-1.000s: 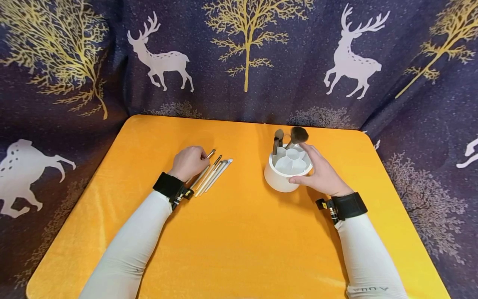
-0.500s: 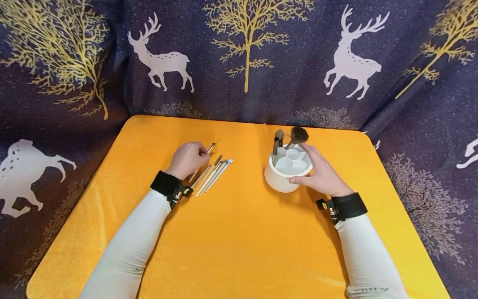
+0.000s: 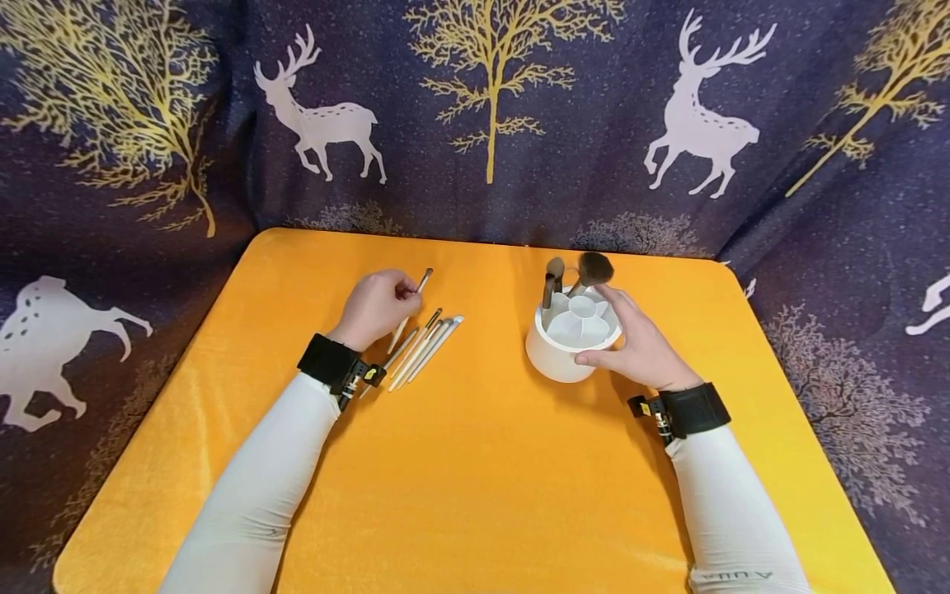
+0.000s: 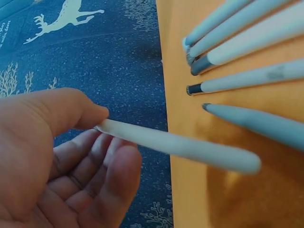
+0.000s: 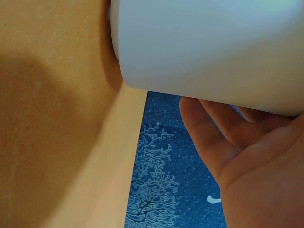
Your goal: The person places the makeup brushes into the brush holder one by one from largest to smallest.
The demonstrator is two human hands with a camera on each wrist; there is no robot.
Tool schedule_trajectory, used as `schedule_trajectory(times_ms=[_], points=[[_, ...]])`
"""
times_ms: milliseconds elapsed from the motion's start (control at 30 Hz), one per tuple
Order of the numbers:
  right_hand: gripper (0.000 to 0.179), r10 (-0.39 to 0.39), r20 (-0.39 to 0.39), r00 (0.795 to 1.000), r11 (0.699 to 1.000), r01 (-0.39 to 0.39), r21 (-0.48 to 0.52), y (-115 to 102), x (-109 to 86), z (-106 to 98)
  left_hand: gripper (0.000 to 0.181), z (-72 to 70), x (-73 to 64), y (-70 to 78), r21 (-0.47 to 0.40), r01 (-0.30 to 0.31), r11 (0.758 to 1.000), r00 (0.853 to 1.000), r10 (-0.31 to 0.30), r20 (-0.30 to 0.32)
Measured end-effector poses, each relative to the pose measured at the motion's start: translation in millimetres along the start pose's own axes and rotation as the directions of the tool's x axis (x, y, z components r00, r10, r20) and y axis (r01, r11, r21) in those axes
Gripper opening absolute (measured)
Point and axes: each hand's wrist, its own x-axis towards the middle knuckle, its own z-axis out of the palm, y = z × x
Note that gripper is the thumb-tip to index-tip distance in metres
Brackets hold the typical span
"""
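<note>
My left hand (image 3: 377, 308) pinches a slim makeup brush (image 4: 185, 145) between thumb and fingers. Its pale handle points back toward the wrist, and the small dark bristles show beyond the fingers in the head view. Just to the right, several makeup brushes (image 3: 423, 353) lie side by side on the orange cloth, bristle ends away from me. My right hand (image 3: 647, 345) grips the round white brush holder (image 3: 558, 360), thumb at the near side and fingers round the far right. Larger dark-bristled brushes (image 3: 595, 268) stand in the holder's back compartments; petal-shaped dividers show in front.
An orange cloth (image 3: 475, 478) covers the table. Behind its far edge hangs a dark blue curtain (image 3: 445, 198) with white deer and gold trees, which also runs along both sides.
My left hand has lifted a brush from the left of the row and moved slightly up and away from the others. The right hand and the holder have stayed put.
</note>
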Motion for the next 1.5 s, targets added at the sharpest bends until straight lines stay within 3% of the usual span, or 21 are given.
schedule_trajectory(times_ms=[1000, 1500], points=[[0.122, -0.023, -0.005, 1.000, 1.000, 0.023, 0.007, 3, 0.0, 0, 0.014, 5.6, 16.0, 47.5, -0.164, -0.153, 0.974, 0.984, 0.135, -0.116], [0.121, -0.021, -0.005, 1.000, 1.000, 0.021, 0.007, 2, 0.5, 1, 0.011, 13.7, 23.8, 74.1, -0.222, -0.190, 0.956, 0.974, 0.156, -0.163]])
